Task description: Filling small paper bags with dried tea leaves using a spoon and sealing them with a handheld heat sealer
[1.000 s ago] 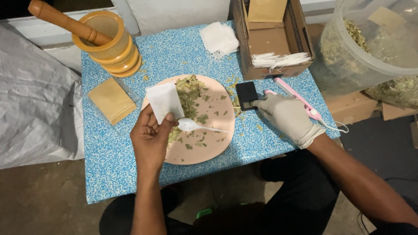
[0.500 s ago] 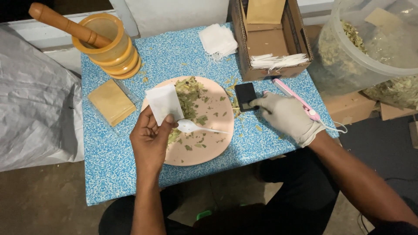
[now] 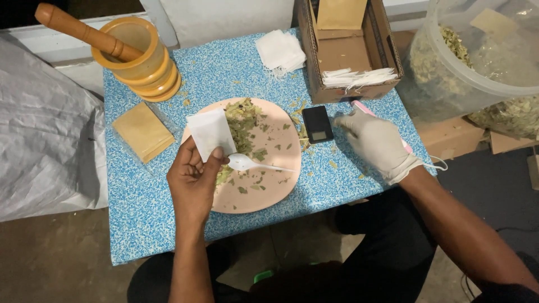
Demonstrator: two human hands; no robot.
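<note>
My left hand (image 3: 193, 179) pinches a small white paper sachet (image 3: 210, 133) upright over the left side of a pink plate (image 3: 269, 188). The plate holds dried green leaf pieces (image 3: 242, 120) and a white plastic spoon (image 3: 247, 163) lying just right of my thumb. My gloved right hand (image 3: 376, 143) rests on the blue speckled table (image 3: 146, 219), fingers spread and pointing at a small black pocket scale (image 3: 317, 123) without touching it. This hand lies over a pink stick-like tool (image 3: 362, 108), which shows on both sides of it.
A yellow mortar (image 3: 140, 62) with a wooden pestle (image 3: 78, 31) stands at the back left, with flat brown envelopes (image 3: 143, 130) in front of it. Loose white sachets (image 3: 281, 51), a cardboard box (image 3: 348, 56) and a clear tub of dried leaves (image 3: 477, 56) sit behind. A grey sack (image 3: 39, 140) lies left.
My right hand has drawn back to the right, off the black scale and over the pink tool. My left hand still holds the sachet in the same place.
</note>
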